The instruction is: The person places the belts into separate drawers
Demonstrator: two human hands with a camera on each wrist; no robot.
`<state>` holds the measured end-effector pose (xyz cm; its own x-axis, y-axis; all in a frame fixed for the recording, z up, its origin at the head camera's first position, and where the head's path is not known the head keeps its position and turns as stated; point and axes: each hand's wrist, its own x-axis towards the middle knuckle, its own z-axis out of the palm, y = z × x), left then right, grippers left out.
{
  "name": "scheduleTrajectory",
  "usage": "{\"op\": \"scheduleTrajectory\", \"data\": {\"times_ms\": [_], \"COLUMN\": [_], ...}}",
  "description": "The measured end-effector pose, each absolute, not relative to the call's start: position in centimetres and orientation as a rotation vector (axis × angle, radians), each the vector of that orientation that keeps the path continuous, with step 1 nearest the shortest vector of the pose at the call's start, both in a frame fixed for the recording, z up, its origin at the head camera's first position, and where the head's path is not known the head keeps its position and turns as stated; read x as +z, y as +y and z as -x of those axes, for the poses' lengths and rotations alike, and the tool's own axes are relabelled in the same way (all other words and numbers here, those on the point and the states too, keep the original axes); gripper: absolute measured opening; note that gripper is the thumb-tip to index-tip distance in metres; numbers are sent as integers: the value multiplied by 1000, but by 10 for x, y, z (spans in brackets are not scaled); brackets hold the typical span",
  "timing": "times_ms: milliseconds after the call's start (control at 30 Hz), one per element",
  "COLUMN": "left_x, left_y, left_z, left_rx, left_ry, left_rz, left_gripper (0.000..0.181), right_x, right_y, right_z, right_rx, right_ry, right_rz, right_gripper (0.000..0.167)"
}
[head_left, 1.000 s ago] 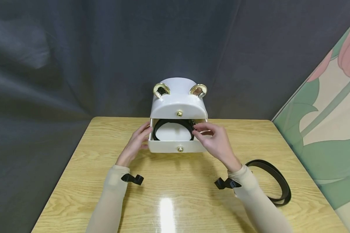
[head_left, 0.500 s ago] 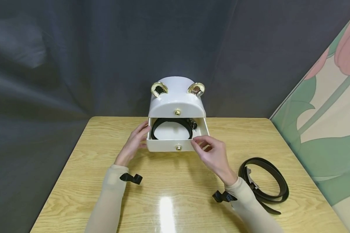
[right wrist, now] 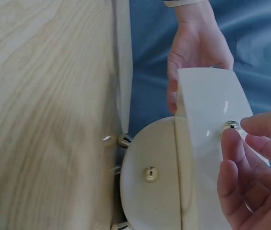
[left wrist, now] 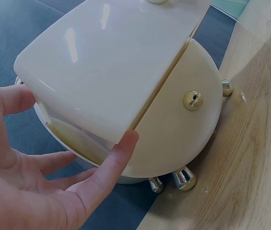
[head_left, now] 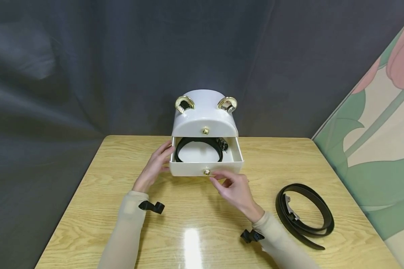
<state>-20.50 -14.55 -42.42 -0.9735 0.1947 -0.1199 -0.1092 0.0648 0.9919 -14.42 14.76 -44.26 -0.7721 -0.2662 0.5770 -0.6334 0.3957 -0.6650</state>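
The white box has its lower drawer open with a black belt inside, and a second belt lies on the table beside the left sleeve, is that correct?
Not quite: the second belt lies on the table beside the right sleeve, as the head view shows. The white box has its lower drawer open with a black belt inside.

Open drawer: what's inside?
A coiled black belt, with a shiny part, likely its buckle, at the right. The drawer's front hides its near edge; the box covers anything farther back.

Studio-type rm: drk backdrop point(head_left: 155, 56), floral panel point(head_left: 383, 134), tbl point(head_left: 97, 209).
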Motion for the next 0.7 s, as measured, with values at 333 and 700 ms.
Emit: {"op": "scheduleTrajectory", "data": {"times_ms": [333, 700], "left_x": [-424, -426], "left_y": [-146, -145], "left_z": [206, 207], "left_rx": [2013, 2000], "left_ry": [2128, 2138], "left_rz": [-81, -84], "left_gripper": [69, 69], "right_x": [-453, -459], "right_y": [141, 137], "right_z": [155, 163], "right_rx": [1358, 1256], "right_ry": [-2199, -2105], "right_rz": [-885, -925], "right_gripper": [18, 21]}}
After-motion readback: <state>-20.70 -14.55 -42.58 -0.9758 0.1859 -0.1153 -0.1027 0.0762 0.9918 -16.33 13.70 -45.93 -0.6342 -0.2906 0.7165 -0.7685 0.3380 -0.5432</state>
